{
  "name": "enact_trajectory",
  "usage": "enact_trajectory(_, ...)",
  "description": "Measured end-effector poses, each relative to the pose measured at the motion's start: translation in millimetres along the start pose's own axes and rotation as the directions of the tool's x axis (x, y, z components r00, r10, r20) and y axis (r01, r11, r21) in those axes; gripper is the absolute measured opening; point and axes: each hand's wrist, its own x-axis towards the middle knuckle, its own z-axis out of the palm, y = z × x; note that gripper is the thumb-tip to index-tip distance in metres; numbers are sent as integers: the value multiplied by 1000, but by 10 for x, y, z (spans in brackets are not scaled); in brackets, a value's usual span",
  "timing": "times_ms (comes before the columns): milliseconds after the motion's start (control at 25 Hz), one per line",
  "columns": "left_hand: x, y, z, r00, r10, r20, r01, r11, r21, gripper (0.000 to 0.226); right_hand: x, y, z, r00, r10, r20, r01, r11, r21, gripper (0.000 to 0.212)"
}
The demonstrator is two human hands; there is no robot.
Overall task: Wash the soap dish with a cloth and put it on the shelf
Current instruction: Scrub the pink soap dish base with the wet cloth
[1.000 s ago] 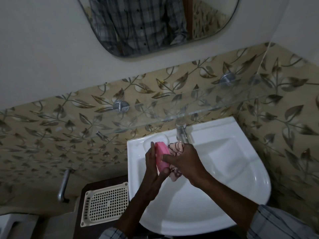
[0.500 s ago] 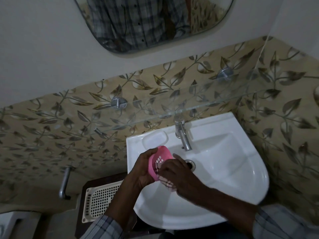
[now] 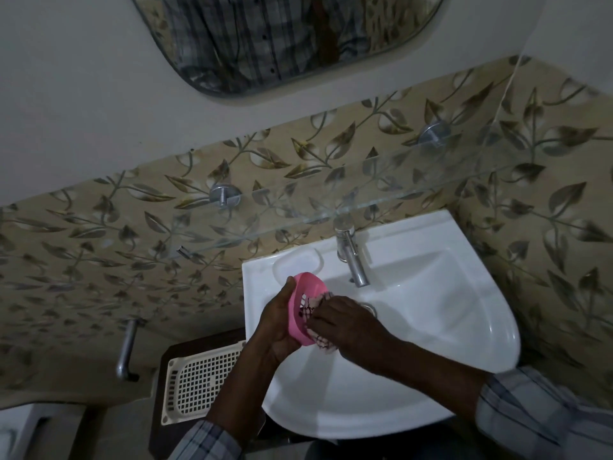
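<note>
My left hand (image 3: 277,322) grips a pink slotted soap dish (image 3: 303,302), tilted on its edge with the hollow side facing right, above the left part of the white sink (image 3: 441,327). My right hand (image 3: 345,327) presses a pale patterned cloth (image 3: 315,305) into the hollow of the dish; most of the cloth is hidden under the fingers. A clear glass shelf (image 3: 298,210) runs along the leaf-patterned wall above the sink, on two round metal mounts.
A chrome tap (image 3: 351,257) stands at the back of the sink, with a moulded soap recess (image 3: 297,263) to its left. A cream perforated tray (image 3: 199,380) lies on a dark surface left of the sink. A metal pipe (image 3: 126,350) juts from the wall. A mirror (image 3: 285,38) hangs above.
The dish and both hands came down and left from under the tap. The dish turned so its hollow side shows, and the cloth went from beside the dish into its hollow.
</note>
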Motion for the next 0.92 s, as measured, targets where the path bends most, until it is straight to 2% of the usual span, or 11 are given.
enact_trajectory(80,-29,18,78,998,28,-63,-27,999,19,69,46,-55,-64,998,62,34,-62,998,3,28)
enact_trajectory(160,-29,-122,128,975,155,-160,-147,987,64,63,143,-258,2,918,393,60,-397,898,192,24)
enact_trajectory(280,-61,-337,162,900,406,-158,-344,885,314,52,354,-318,49,439,856,272,-746,179,642,11)
enact_trajectory(320,-105,-317,161,902,411,-135,-351,878,327,53,319,-315,91,424,860,283,-711,122,692,10)
enact_trajectory(400,-150,-149,138,916,370,-153,-326,911,252,52,160,-352,71,668,727,160,-608,408,682,26)
enact_trajectory(480,-188,-41,126,959,261,-114,-244,959,148,51,-34,-225,51,951,308,6,-284,872,398,36)
enact_trajectory(520,-207,-35,117,973,210,-98,-198,972,126,54,-85,-77,70,998,62,23,-65,980,188,33)
enact_trajectory(560,-220,-45,107,980,171,-99,-159,981,115,56,-53,64,25,994,-20,109,9,995,98,30)
enact_trajectory(680,-193,-31,84,986,147,-75,-146,989,20,61,242,415,-175,929,326,177,-344,936,81,27)
enact_trajectory(840,-179,20,94,988,144,-58,-145,989,-28,64,101,183,-42,997,-56,49,62,989,-135,24)
enact_trajectory(920,-184,-61,109,978,168,-122,-169,986,0,64,48,-160,-10,991,39,127,-33,998,-49,25)
